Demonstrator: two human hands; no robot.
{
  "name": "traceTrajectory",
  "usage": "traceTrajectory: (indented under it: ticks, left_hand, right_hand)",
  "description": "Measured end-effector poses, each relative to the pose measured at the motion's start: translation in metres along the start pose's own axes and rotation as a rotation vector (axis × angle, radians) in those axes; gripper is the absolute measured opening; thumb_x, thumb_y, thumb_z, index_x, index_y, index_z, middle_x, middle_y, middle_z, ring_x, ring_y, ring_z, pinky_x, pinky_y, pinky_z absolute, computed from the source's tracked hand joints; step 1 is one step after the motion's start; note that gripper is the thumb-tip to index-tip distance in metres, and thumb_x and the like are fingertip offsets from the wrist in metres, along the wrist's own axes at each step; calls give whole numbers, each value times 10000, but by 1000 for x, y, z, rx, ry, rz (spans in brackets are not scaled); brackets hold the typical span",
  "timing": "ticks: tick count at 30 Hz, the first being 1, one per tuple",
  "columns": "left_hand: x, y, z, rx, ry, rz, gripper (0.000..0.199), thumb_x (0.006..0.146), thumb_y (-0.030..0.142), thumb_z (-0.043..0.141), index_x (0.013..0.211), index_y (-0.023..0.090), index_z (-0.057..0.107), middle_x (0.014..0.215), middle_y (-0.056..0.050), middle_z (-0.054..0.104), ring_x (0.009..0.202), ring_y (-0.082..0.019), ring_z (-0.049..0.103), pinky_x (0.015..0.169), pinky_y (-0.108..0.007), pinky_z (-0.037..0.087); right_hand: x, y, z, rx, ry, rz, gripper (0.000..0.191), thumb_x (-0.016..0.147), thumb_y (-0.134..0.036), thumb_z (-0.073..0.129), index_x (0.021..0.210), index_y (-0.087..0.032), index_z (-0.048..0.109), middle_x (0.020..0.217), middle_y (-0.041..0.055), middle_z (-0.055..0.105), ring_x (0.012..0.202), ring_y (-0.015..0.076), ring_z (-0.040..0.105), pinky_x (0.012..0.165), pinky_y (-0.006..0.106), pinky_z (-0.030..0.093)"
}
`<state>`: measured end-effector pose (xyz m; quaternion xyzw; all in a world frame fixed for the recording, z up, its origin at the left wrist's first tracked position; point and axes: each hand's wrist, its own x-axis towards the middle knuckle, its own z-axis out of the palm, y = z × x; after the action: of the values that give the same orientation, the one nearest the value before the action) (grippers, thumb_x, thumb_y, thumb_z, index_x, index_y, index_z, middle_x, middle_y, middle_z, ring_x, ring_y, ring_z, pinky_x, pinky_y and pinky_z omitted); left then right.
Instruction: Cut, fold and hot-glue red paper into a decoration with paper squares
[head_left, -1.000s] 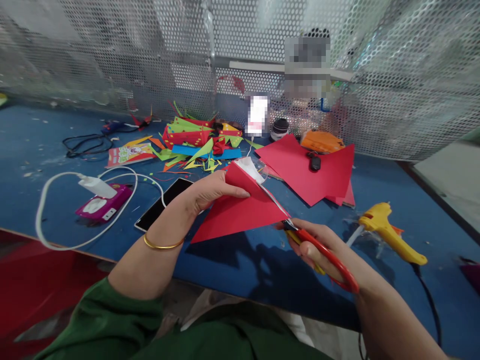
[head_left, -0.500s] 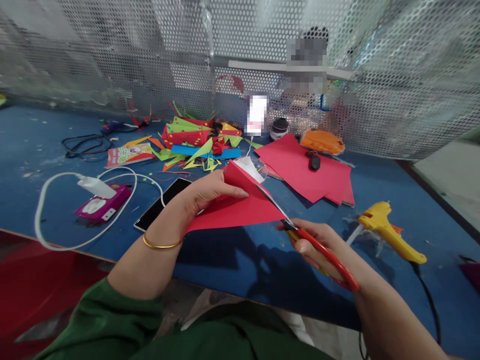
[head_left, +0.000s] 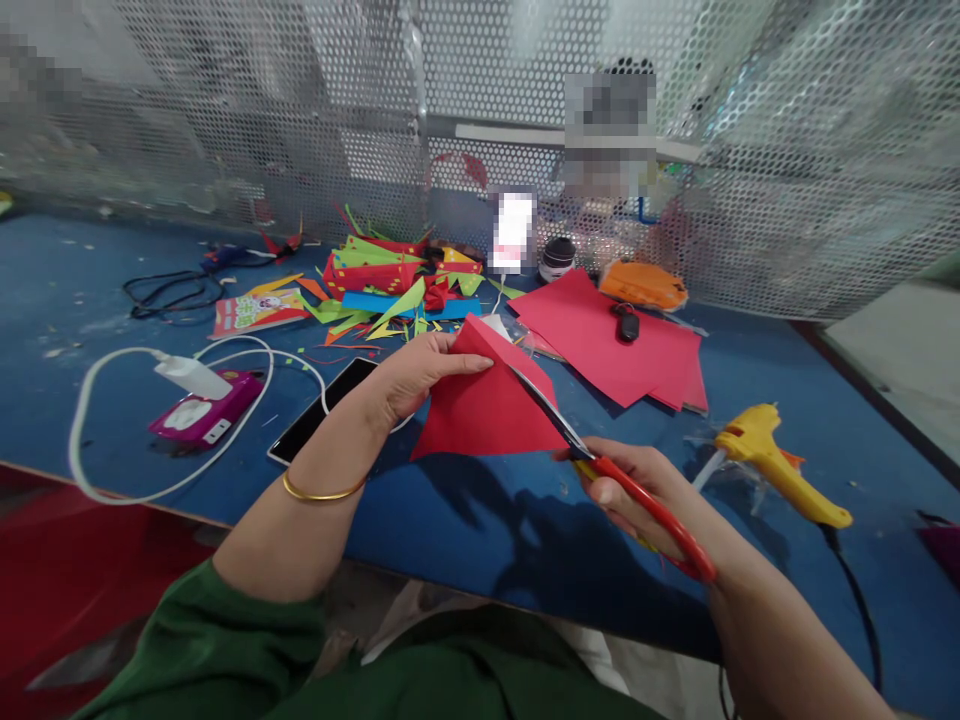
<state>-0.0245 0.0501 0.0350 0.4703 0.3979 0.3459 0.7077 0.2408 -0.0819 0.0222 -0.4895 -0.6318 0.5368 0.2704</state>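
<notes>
Left hand [head_left: 420, 372], thumb uppermost, pinches red paper [head_left: 487, 415]; right hand [head_left: 671, 488], angled inward, grips scissors [head_left: 646, 500].

- Table [head_left: 750, 360]: blue top, scuffed and flecked; thin brown strip along the left part of the near edge, dark strip along the right edge.
- Perforated partition [head_left: 262, 130]: silver-grey sheet with round holes, upright along the table's far edge; sections meet at a vertical seam [head_left: 418, 100].
- Horizontal bar [head_left: 510, 135]: pale, behind the perforations; the space beyond is blurred.
- Pale surface [head_left: 907, 340]: outside the right edge; type indeterminate.
- Red surface [head_left: 90, 600]: glossy, below the near-left corner.
- Floor [head_left: 682, 662]: greyish, partly visible below the near edge.
- Lighting: cool, whitish; shadows [head_left: 540, 550] fall toward the near edge.
</notes>
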Motion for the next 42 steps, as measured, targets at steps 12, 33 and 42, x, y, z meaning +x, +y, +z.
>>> traceTrajectory:
  ticks: [12,33,42]
  left_hand:
    - [-3,1,5,-8,-38,-47,320,604,261,943,879,156,816,867,-86,814,739,-202,743,783,-320,595]
    - [-6,-2,12,-2,-80,-117,346,614,296,944,899,153,813,895,-93,817,766,-219,761,764,-324,604]
    - [-5,-2,13,-11,-77,-134,325,634,267,923,909,138,806,892,-99,811,770,-225,755,788,-349,590]
  right_hand:
    - [3,-4,1,-10,-79,-92,718,745,-908,516,840,-197,540,656,-38,463,541,89,356,493,250,285]
    - [3,-3,6,30,-13,25,747,759,-874,556,1031,-179,574,640,-77,387,443,51,319,425,238,225]
    - [6,9,6,63,-13,11,649,779,-839,588,870,-200,521,608,-92,339,431,48,305,404,225,227]
